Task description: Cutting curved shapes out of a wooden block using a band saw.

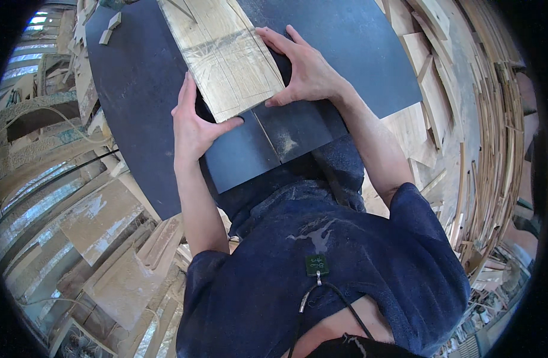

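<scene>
A light wooden board (233,62) with pencil lines drawn on it lies on a dark flat machine table (140,116), its far end cut off by the top edge of the view. Along the board's left edge rests my left hand (196,126), fingers stretched forward and thumb at the near end. My right hand (310,70) grips the opposite side, with its thumb by the near right corner. Between them the two hands hold the board. A thin grey strip (181,11) crosses above its far part; what it belongs to is out of view.
A narrow slot (267,137) runs through the table's near part, with sawdust (289,145) beside it. Small wood offcuts (110,28) lie at the far left. Wood pieces (426,89) are piled to the right, by long strips (494,131). Dusty boards (101,221) fill the left.
</scene>
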{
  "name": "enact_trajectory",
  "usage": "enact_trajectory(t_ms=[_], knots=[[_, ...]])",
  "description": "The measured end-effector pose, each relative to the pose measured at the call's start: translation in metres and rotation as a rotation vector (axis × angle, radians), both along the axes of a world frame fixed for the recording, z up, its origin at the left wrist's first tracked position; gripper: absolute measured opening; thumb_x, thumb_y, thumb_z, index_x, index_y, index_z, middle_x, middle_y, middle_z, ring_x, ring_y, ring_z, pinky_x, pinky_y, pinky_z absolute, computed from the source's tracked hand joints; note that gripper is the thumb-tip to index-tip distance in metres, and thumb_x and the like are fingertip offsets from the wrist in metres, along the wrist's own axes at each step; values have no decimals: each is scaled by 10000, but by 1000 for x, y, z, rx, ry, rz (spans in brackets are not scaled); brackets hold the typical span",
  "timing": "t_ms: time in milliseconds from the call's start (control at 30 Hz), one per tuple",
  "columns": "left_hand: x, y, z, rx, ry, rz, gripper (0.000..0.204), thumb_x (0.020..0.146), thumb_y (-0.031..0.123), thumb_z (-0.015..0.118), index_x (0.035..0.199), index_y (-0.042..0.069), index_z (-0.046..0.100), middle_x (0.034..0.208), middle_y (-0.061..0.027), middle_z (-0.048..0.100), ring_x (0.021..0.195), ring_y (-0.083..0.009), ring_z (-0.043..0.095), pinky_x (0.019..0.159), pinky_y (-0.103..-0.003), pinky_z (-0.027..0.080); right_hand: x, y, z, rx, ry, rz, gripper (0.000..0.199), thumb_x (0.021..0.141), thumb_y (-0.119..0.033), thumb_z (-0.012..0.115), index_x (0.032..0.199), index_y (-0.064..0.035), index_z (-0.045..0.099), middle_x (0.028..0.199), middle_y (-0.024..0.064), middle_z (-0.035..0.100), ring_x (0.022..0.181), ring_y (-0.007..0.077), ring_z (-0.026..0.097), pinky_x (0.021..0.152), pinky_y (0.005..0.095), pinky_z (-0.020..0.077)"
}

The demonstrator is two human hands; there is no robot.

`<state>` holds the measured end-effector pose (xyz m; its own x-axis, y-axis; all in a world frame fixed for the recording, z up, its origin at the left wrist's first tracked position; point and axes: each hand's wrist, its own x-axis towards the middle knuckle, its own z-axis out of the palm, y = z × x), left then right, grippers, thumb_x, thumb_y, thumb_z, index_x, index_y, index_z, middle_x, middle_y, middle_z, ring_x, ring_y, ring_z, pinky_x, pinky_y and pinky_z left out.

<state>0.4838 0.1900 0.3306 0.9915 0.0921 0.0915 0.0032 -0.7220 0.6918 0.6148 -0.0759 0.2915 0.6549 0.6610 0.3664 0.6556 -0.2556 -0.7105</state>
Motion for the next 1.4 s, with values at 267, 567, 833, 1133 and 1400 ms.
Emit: enact_trajectory(t_ms=[267, 567, 833, 1133, 1400], knots=[[-4, -7, 4, -12, 27, 12, 1344, 510, 357, 1039, 1627, -28, 398, 1599, -263, 528, 1453, -391, 566, 1212, -476, 462, -4, -3, -4, 9, 8, -1, 1336, 600, -515, 977, 1697, -134, 315, 1522, 156, 643, 1469, 320, 557, 1363, 624, 49], [-1, -4, 3, -12, 29, 19, 1345, 525, 336, 1039, 1645, -11, 380, 1604, -249, 531, 1443, -376, 582, 1205, -455, 473, -2, 0, -2, 2, -18, -18, 1338, 596, -504, 974, 1690, -103, 317, 1517, 163, 646, 1468, 310, 562, 1361, 624, 49], [3, -4, 2, -34, 21, 10, 1324, 539, 339, 1037, 1649, 18, 390, 1594, -229, 552, 1439, -366, 589, 1202, -448, 476, 1, 0, -3, 0, -21, -18, 1332, 592, -490, 969, 1687, -106, 315, 1522, 158, 641, 1461, 312, 566, 1362, 622, 56], [5, -6, 5, -23, 20, 11, 1334, 533, 355, 1039, 1657, 40, 392, 1592, -222, 558, 1447, -369, 580, 1211, -454, 466, 5, 1, -1, -29, -10, -14, 1325, 603, -505, 972, 1687, -123, 313, 1538, 154, 625, 1467, 305, 558, 1360, 626, 56], [15, 3, 2, -50, 15, 1, 1301, 543, 365, 1036, 1641, 39, 419, 1580, -219, 571, 1456, -360, 571, 1216, -449, 457, 13, 6, -1, -27, -21, -22, 1316, 607, -484, 977, 1687, -124, 316, 1521, 155, 636, 1468, 297, 559, 1360, 627, 59]])
